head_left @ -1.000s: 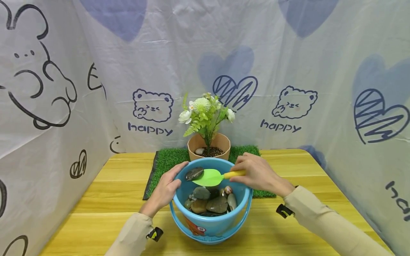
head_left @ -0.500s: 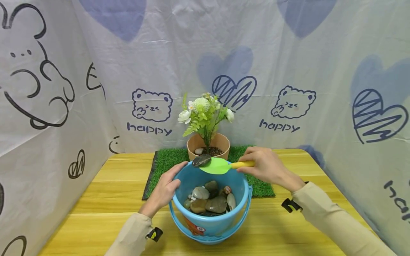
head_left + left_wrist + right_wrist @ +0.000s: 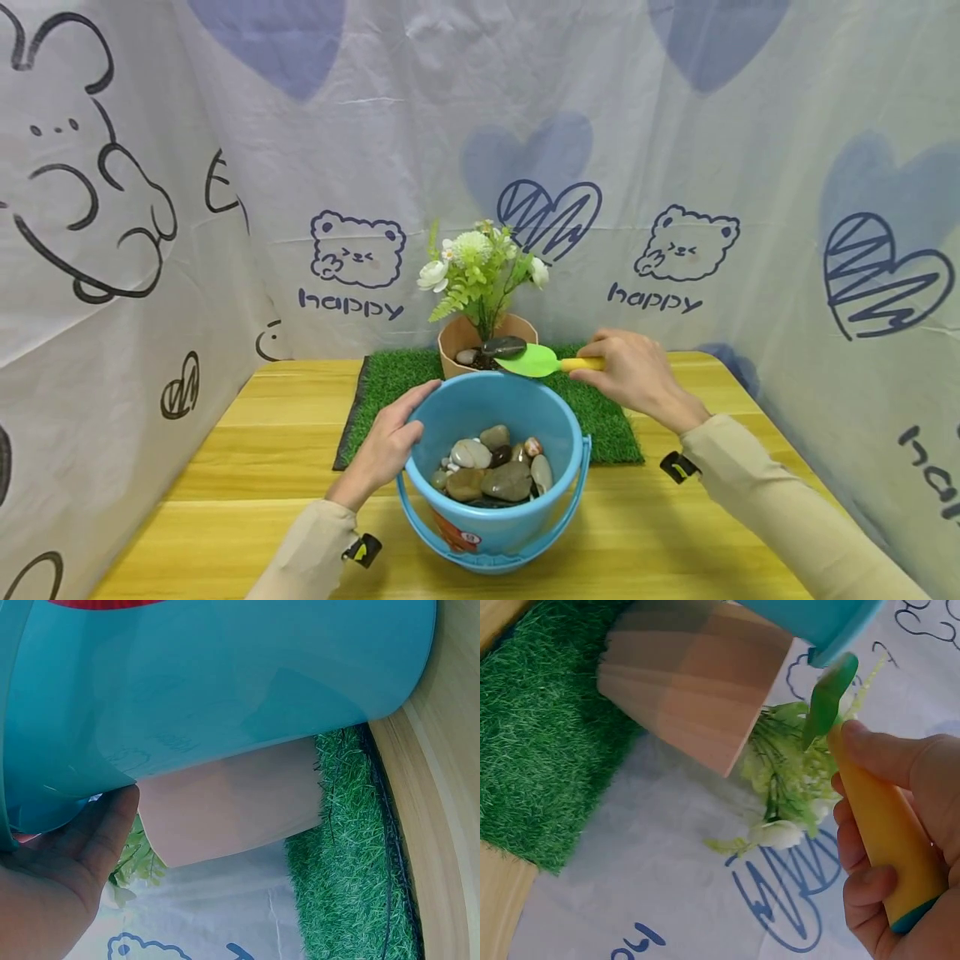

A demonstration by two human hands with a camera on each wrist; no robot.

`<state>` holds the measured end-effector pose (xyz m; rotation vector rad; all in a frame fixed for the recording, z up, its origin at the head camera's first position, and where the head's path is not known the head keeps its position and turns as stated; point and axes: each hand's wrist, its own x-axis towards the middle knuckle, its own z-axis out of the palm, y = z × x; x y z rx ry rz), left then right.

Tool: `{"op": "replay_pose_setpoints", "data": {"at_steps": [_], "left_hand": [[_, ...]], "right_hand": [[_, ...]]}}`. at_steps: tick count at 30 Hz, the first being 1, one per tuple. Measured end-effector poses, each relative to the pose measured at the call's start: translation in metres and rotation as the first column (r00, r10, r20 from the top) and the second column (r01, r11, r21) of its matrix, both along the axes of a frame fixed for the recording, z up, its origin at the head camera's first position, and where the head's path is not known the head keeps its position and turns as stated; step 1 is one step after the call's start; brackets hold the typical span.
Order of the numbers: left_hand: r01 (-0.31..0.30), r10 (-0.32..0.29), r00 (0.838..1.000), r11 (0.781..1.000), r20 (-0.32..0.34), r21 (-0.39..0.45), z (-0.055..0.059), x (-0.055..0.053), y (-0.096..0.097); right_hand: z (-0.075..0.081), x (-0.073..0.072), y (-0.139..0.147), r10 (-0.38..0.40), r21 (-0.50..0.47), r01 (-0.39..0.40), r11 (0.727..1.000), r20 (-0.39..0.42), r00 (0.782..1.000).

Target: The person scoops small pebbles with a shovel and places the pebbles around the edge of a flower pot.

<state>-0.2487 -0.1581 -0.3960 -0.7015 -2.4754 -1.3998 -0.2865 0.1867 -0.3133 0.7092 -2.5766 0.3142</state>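
My right hand (image 3: 633, 375) grips the yellow handle (image 3: 889, 832) of a small toy shovel with a green blade (image 3: 536, 361). On the blade's tip lies a dark, smooth stone (image 3: 504, 347), held over the opening of a peach flower pot (image 3: 453, 335). White flowers and green leaves (image 3: 480, 267) rise from that pot; a pale pebble (image 3: 466, 357) rests on its dark soil. In front stands a blue bucket (image 3: 517, 527) with several wet stones (image 3: 507, 481) at its bottom. The left hand (image 3: 384, 446) holds the bucket's left rim, its fingers along the outer wall.
Pot and bucket stand close together, with artificial grass (image 3: 382, 408) under the pot. The wooden table (image 3: 262, 467) extends to both sides. Printed white cloth (image 3: 660, 150) hangs behind and at the sides. The bucket's handle (image 3: 567, 521) hangs down at its front.
The right hand has lifted the shovel with the dark stone out of the bucket and moved it forward and right, over the pot. The left hand has stayed at the rim.
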Motion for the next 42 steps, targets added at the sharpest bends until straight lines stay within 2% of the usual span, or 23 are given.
{"op": "replay_pose_setpoints", "data": {"at_steps": [6, 11, 17, 29, 42], "left_hand": [[-0.002, 0.002, 1.000, 1.000, 0.002, -0.003, 0.000, 0.001, 0.000], [-0.003, 0.003, 1.000, 1.000, -0.009, -0.007, 0.000, 0.000, 0.000], [-0.005, 0.004, 1.000, 1.000, -0.012, -0.013, 0.000, 0.000, 0.000], [-0.002, 0.002, 1.000, 1.000, -0.016, -0.017, -0.001, 0.000, 0.000], [-0.004, 0.004, 1.000, 1.000, -0.008, -0.016, -0.001, 0.000, 0.002]], "right_hand": [[-0.004, -0.010, -0.004, -0.083, -0.007, 0.083, 0.996, 0.051, 0.995], [-0.005, -0.020, -0.010, -0.120, -0.029, 0.124, 0.992, 0.104, 0.987], [-0.008, -0.029, -0.015, -0.129, -0.064, 0.141, 0.988, 0.170, 0.977], [-0.008, -0.036, -0.018, -0.169, -0.088, 0.201, 0.976, 0.280, 0.945], [-0.003, -0.038, -0.019, -0.153, -0.124, 0.199, 0.972, 0.309, 0.939]]}}
